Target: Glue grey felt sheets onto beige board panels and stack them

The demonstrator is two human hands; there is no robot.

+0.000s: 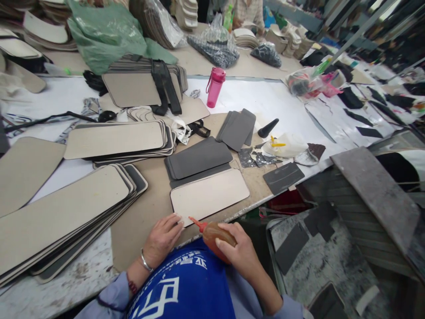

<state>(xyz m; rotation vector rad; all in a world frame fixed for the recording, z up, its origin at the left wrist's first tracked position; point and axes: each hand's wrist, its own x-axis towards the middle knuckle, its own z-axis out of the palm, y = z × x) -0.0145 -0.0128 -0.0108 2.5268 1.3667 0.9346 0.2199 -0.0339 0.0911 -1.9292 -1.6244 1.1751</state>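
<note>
A beige rounded panel (209,195) with a dark edge lies near the table's front edge. My left hand (163,238) rests on its lower left corner, fingers stretched out and lying flat. In my right hand (239,248) is a squeeze bottle (212,237) of amber-brown liquid, held tilted. Its red nozzle points left, and the tip is at the panel's near edge, close to my left fingertips. Whether the tip touches the panel I cannot tell. Right behind the panel lie stacked dark grey pieces (199,160).
Stacks of beige panels (66,208) fill the left side. Behind are a pink bottle (215,88), smaller grey pieces (237,130), a black cone-shaped object (268,128) and a whitish glue-stained container (287,145). Right of the table stands a stained lower surface (299,274). A person (249,15) sits opposite.
</note>
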